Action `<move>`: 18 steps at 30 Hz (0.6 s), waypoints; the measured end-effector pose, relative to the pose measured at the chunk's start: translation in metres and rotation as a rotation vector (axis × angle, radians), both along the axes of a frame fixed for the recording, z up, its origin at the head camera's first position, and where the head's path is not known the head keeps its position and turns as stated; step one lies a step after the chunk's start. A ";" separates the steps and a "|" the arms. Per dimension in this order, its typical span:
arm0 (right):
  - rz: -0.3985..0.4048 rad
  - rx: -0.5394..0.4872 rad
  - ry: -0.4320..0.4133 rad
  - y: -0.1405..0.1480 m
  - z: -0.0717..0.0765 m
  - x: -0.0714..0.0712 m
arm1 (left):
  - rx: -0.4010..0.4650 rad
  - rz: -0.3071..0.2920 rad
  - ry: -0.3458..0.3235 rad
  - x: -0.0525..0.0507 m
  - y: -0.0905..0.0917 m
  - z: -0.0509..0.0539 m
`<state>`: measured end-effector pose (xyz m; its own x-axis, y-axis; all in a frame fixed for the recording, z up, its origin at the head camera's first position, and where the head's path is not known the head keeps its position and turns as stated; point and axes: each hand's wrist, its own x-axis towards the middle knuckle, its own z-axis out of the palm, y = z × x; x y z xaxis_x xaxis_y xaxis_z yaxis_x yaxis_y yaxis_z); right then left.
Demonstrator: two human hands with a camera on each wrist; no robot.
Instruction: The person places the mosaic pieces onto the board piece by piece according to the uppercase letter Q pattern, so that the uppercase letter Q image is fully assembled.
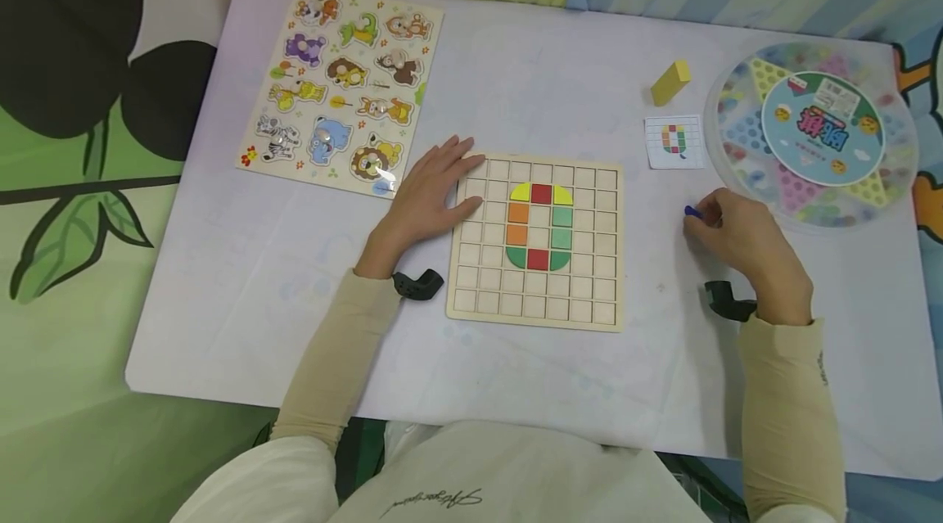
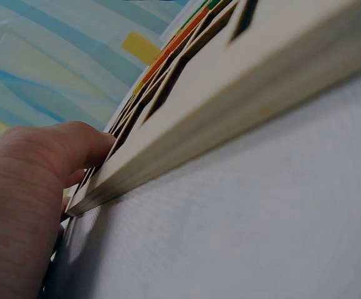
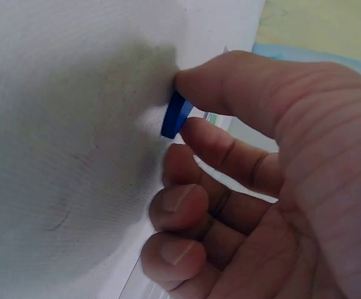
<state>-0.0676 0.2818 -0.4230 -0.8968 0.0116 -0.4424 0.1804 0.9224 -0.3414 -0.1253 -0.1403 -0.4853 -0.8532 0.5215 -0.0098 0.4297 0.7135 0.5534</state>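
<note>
A wooden grid board [image 1: 536, 321] lies on the table, with red, yellow, orange and green pieces forming a ring in its middle cells. My left hand [image 1: 435, 194] rests at the board's upper left edge, fingers extended and thumb on the frame; in the left wrist view the thumb [image 2: 80, 146] touches the rim. To the right of the board, my right hand [image 1: 751, 236] pinches a small blue piece [image 3: 176, 116] between thumb and index finger, just over the table. The piece's full outline is partly hidden by the fingertips. Above that hand lies a pattern card [image 1: 673, 161] showing a similar coloured ring.
A yellow block [image 1: 670, 83] stands behind the card. At the right is a round clear box [image 1: 822, 130] with a printed label. An animal puzzle board [image 1: 331, 89] lies at the back left of the white table [image 1: 295, 326]. Each wrist carries a black camera mount.
</note>
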 end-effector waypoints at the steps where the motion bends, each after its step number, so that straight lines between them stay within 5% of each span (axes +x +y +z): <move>1: 0.001 0.004 -0.004 0.000 0.000 0.000 | 0.000 0.000 0.000 0.000 0.000 0.000; 18: -0.038 0.018 0.002 -0.008 -0.001 0.008 | -0.006 0.003 -0.007 0.000 0.000 -0.001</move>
<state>-0.0601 0.2738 -0.4242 -0.8965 0.0536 -0.4399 0.2146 0.9210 -0.3252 -0.1255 -0.1404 -0.4860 -0.8546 0.5189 -0.0189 0.4237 0.7179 0.5523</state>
